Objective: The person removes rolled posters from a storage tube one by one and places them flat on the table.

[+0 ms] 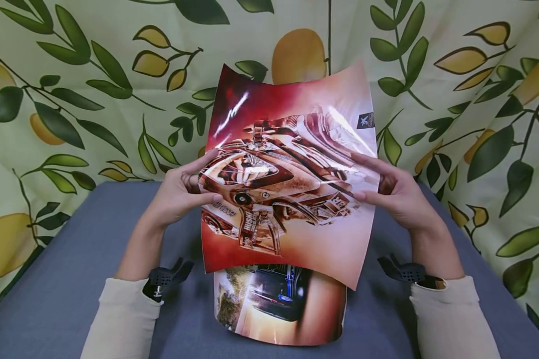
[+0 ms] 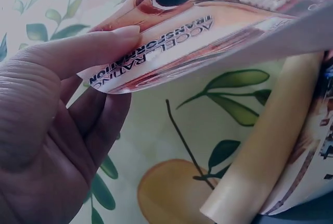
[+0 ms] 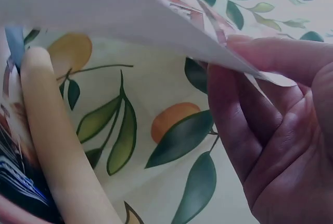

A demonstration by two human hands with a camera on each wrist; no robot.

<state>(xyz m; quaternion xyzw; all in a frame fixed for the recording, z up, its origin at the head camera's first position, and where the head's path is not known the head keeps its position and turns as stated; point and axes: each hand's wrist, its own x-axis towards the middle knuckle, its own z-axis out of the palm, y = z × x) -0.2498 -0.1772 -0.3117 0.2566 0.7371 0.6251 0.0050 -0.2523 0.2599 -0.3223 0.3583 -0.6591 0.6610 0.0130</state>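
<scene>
A glossy poster (image 1: 292, 99) with a red and orange machine-like picture is held up by its two side edges, bowed across the middle. My left hand (image 1: 175, 192) pinches its left edge, thumb on the printed face and fingers behind. On the right edge, my right hand (image 1: 397, 194) pinches in the same way. The left wrist view shows the left thumb (image 2: 104, 49) over printed lettering; the right wrist view shows the plain white back (image 3: 104, 13) of the sheet. Below lies a second glossy sheet (image 1: 278, 309) with a dark vehicle picture, partly covered by the held poster.
A blue-grey cloth (image 1: 72, 299) covers the table. Behind it hangs a curtain (image 1: 117, 30) patterned with leaves and fruit. Black wrist mounts (image 1: 170, 274) sit at both cuffs. Rolled tan edges (image 2: 270, 146) of the lower sheet rise in both wrist views.
</scene>
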